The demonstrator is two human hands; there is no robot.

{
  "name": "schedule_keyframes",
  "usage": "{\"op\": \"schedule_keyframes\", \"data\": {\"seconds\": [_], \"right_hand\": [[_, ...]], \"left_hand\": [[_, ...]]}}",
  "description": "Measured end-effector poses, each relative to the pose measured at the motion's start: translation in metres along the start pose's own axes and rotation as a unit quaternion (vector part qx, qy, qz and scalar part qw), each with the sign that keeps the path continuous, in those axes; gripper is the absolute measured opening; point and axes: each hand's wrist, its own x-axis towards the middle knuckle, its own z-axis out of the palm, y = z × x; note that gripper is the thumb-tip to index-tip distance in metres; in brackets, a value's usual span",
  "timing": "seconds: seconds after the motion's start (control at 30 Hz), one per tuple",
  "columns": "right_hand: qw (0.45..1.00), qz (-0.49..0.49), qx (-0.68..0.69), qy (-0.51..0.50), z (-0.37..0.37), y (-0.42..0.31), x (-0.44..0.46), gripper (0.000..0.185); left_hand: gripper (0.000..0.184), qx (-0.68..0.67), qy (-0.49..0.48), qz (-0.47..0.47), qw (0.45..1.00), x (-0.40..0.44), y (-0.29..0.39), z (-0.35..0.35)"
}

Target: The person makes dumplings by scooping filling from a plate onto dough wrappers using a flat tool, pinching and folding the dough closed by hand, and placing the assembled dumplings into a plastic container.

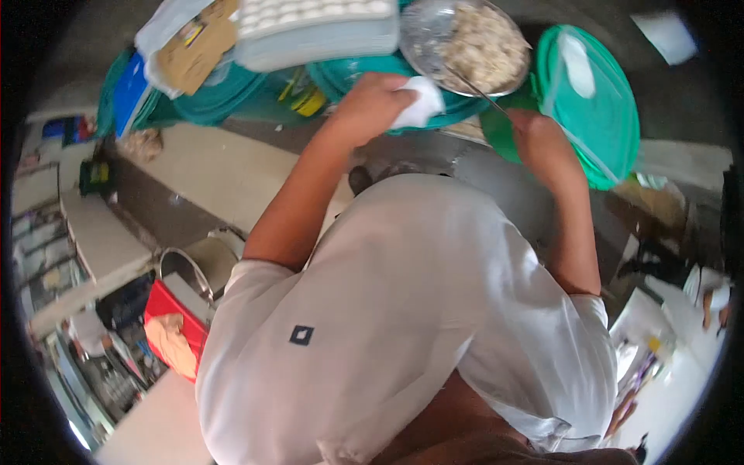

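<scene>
A round metal bowl (422, 48) at the top holds a pale, lumpy food mixture (484, 50). My right hand (539, 139) is closed on the handle of a thin utensil (477, 89), whose far end reaches into the mixture. Left of the bowl's lower edge, my left hand (373, 108) is closed on a white wrapper or sheet (420, 105); its exact kind is unclear. A stack of trays with round white pieces (318, 35) stands beyond my left hand.
A green lid (612, 116) with a white piece on it leans at the right. Teal tubs (217, 93) and a cardboard piece (194, 50) are at the upper left. A red container (167, 306) with an orange cloth stands at the lower left. People's hands show at the far right.
</scene>
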Motion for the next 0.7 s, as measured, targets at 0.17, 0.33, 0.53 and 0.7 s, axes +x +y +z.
{"op": "schedule_keyframes", "data": {"seconds": [0.17,0.33,0.53,0.7], "right_hand": [[0.999,0.034,-0.021,0.018,-0.035,-0.008,-0.021,0.037],[0.998,0.014,-0.058,-0.001,-0.035,0.0,-0.018,0.041],[0.999,-0.02,-0.02,-0.034,-0.033,-0.009,0.005,0.037],[0.997,-0.05,0.029,-0.056,-0.021,0.012,0.029,0.031]], "left_hand": [[0.034,0.051,0.034,-0.001,0.998,0.008,-0.009,-0.003],[0.029,-0.128,0.043,-0.056,0.989,0.018,-0.024,0.009],[0.035,-0.306,0.043,-0.135,0.941,0.032,-0.031,0.016],[0.032,-0.403,0.036,-0.127,0.906,0.04,-0.03,0.019]]}}
